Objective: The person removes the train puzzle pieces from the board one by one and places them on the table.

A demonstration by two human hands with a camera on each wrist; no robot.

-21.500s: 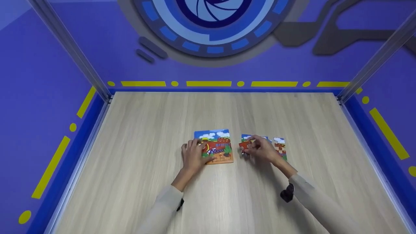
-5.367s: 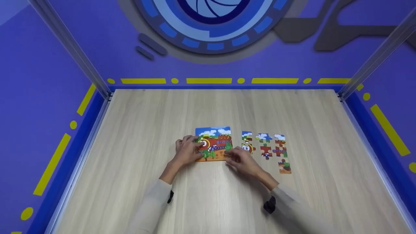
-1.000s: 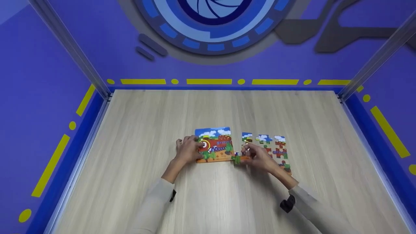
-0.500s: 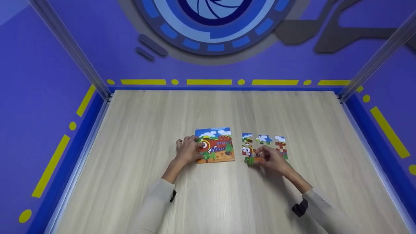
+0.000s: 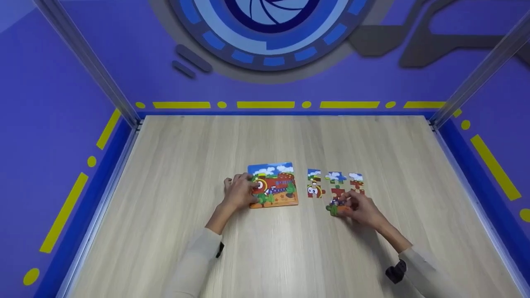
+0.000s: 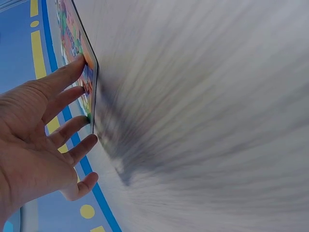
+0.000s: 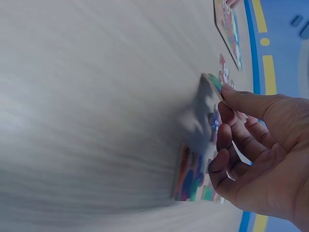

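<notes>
A square board (image 5: 281, 169) with a train picture lies flat on the table. My left hand (image 5: 239, 191) rests on its left side; in the left wrist view the thumb (image 6: 72, 68) touches the picture near an edge and the other fingers are extended. To the right, my right hand (image 5: 364, 209) pinches a green-and-orange jigsaw puzzle piece (image 5: 333, 210) between thumb and fingers. That puzzle piece (image 7: 214, 82) is tilted and raised off the table in the right wrist view. Loose jigsaw pieces lie beyond it, among them one with a cartoon face (image 5: 314, 191); the right hand covers some.
Other loose pieces include a cloud piece (image 5: 336, 177) and a piece at the upper right (image 5: 356, 178), in rough rows right of the board. The wooden table (image 5: 198, 165) is bounded by blue walls (image 5: 265, 91) with yellow markings at the back and sides.
My right hand has carried the green-and-orange puzzle piece rightward, from beside the board's lower right corner to below the middle column of loose pieces. The left hand stays on the board.
</notes>
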